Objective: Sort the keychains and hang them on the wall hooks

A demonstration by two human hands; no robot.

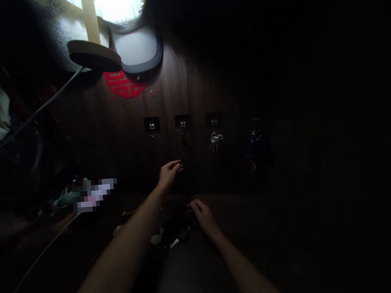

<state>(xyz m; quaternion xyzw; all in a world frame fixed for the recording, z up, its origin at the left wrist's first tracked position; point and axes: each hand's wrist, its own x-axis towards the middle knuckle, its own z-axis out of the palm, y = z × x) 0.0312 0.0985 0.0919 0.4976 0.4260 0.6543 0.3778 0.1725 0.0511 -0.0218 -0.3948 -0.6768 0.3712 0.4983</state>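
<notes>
My left hand point(171, 172) is raised in front of the dark wood panel, its thumb and fingers drawn together in a pinch. Just above its fingertips, a thin dark item point(184, 141) hangs under the middle hook point(183, 122); I cannot tell whether they touch. Lower down, my right hand point(203, 212) is closed with its fingers curled over the dark surface. Whatever either hand holds is lost in the dark. Between my forearms lie a pale round item point(156, 239) and a small whitish piece point(174, 243) among dark things.
A bunch of keys point(215, 140) hangs from a hook to the right, and a dark bluish item point(258, 144) hangs further right. Above are a bright lamp point(116, 6), its round base point(94, 56) and a red paper cutout point(125, 86). A pale cable point(38, 256) runs at left.
</notes>
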